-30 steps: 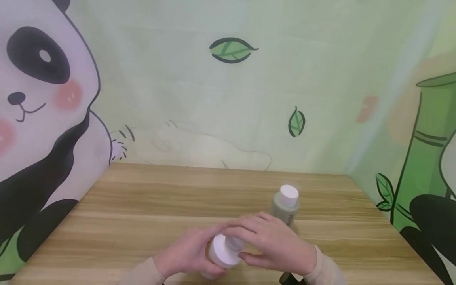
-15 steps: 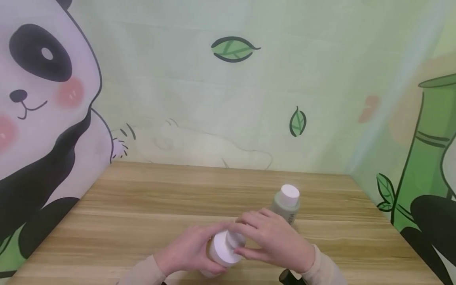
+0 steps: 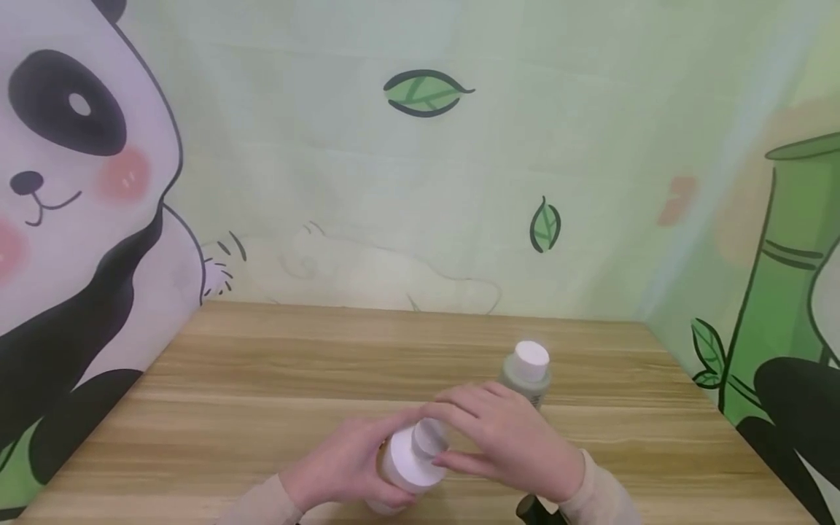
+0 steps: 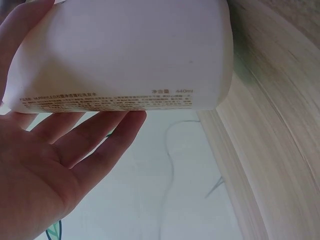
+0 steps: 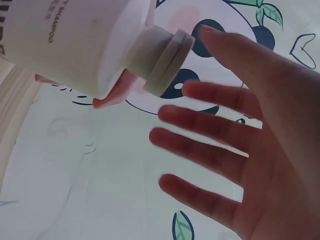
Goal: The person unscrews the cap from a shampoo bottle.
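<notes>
My left hand [image 3: 344,463] grips a white shampoo bottle [image 3: 408,463] round its body, thumb on the near side. The bottle is tilted, its capped end toward my right hand [image 3: 505,441]. In the left wrist view, small brown print and "440ml" run along the bottle's side [image 4: 125,55], over the fingers of the left hand. The right wrist view shows the white cap [image 5: 167,62] on the bottle's neck. Beside it, the right hand's fingers [image 5: 205,117] are spread and fairly straight, with a gap between fingertips and cap.
A grey-green bottle [image 3: 525,383] with a white cap stands upright on the wooden table [image 3: 295,357], just beyond my right hand. Some black object [image 3: 533,510] shows at the bottom edge by the right wrist. A panda-printed cloth [image 3: 315,146] hangs behind the table.
The right hand's fingers have drawn back a little from around the cap, so more of it shows. My left hand keeps its grip on the shampoo bottle in about the same place.
</notes>
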Tool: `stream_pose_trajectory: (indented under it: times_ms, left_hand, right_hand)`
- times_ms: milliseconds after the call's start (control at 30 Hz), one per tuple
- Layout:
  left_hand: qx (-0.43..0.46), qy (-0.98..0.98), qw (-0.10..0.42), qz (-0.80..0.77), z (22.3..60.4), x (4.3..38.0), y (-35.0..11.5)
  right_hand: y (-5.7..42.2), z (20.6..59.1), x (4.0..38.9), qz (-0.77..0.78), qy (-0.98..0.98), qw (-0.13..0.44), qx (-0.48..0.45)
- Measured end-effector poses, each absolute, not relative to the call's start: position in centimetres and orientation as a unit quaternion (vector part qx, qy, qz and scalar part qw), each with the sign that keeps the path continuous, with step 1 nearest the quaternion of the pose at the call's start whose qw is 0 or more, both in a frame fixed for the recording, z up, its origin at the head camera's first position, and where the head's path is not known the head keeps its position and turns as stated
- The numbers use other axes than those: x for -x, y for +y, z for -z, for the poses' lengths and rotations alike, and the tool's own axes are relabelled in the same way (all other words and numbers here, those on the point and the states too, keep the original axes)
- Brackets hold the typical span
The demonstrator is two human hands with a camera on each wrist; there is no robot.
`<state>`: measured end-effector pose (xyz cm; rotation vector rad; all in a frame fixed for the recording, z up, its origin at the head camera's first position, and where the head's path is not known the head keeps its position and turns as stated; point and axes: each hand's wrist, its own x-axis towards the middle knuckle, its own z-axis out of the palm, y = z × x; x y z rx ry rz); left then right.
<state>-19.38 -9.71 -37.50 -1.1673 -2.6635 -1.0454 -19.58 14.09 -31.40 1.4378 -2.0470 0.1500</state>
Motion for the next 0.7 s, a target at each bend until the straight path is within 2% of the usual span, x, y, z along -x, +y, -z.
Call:
stream_pose_trajectory:
  times_ms: [267,500,700]
  left_hand:
    - [0.373,-0.863,0.016,0.341,37.44,19.30,-9.79]
    - [0.377,-0.862,0.031,0.337,37.54,19.21,-9.96]
    - [0.375,-0.866,0.026,0.330,37.53,19.27,-9.84]
  right_hand:
    - [13.55,31.86,19.55,-0.050,-0.776,0.350,-0.523]
    - [13.59,31.54,19.53,-0.027,-0.742,0.321,-0.588]
    - [14.00,31.20,19.47,-0.040,-0.756,0.303,-0.578]
